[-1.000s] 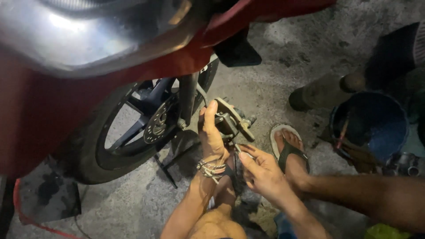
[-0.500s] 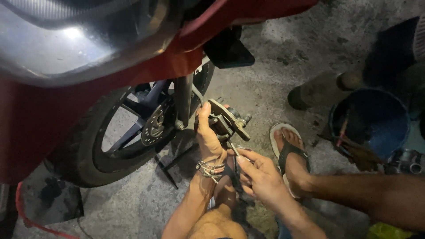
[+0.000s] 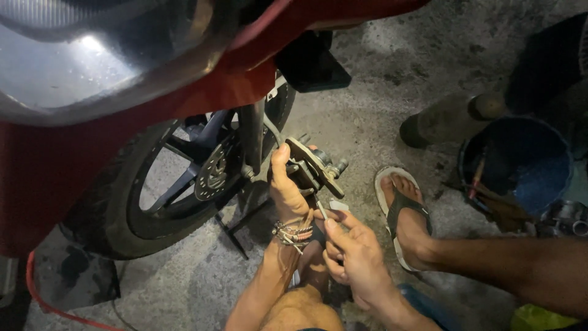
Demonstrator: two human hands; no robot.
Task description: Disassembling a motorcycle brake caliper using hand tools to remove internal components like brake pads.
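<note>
Left hand (image 3: 286,187) wrapped around the brake caliper (image 3: 313,164), thumb pointing up along its inner side, fingers hidden behind it; caliper held off the disc, just beside the fork leg (image 3: 252,142) and right of the brake disc (image 3: 214,173), hose (image 3: 274,132) curving up from it toward the fork; right hand (image 3: 355,260) pinched narrow on a thin metal tool (image 3: 322,209), tip angled up at the underside of the caliper, touching or just short of it, cannot tell which; a small pale object (image 3: 339,206) sits at the fingertips, kind unclear. Risks as judged: caliper hangs on one hand's grip plus the hose; if the grip loosens, the weight would fall on the hose and could strain or kink it; the tool is slim and pushed toward the supporting hand, so a slip off the caliper could drive the tip into the left palm or thumb; light is dim and the red fairing (image 3: 122,153) shades the work, making a missed placement more likely; any small part freed from the caliper could drop onto the rough concrete floor (image 3: 367,110) and be hard to find; a sandalled foot (image 3: 405,214) rests close under the work, exposed to a dropped caliper; blue bucket (image 3: 520,165) with tools stands well apart to the right.
</note>
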